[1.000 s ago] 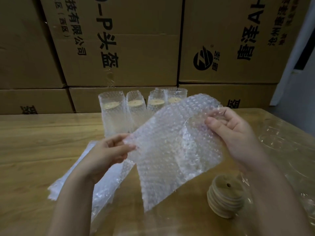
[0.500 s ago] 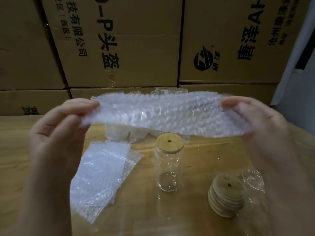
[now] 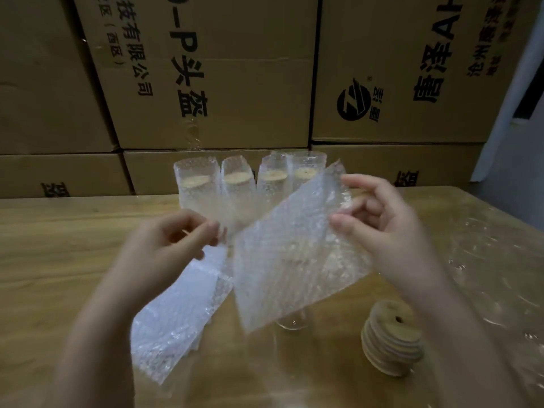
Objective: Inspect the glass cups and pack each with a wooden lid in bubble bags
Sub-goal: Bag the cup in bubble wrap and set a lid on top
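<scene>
I hold a clear bubble bag (image 3: 294, 260) up over the table, tilted with its top right corner highest. My right hand (image 3: 379, 231) pinches its upper right edge, thumb in front and fingers behind. At the bag's left corner my left hand (image 3: 167, 248) pinches with thumb and curled fingers; motion blur hides the exact contact. Behind the bag stands a glass cup (image 3: 291, 323); only its base shows below the bag. A stack of round wooden lids (image 3: 391, 340) sits at the front right. A pile of flat bubble bags (image 3: 173, 316) lies under my left hand.
Several bagged cups with lids (image 3: 250, 187) stand in a row at the back of the wooden table (image 3: 59, 260). Clear plastic wrap with glassware (image 3: 494, 260) covers the right side. Stacked cardboard boxes (image 3: 220, 83) form a wall behind.
The bag, stretched flat and high between both hands half a second ago, has come down and tilted. It now hides the lidded cup, and both hands are closer together.
</scene>
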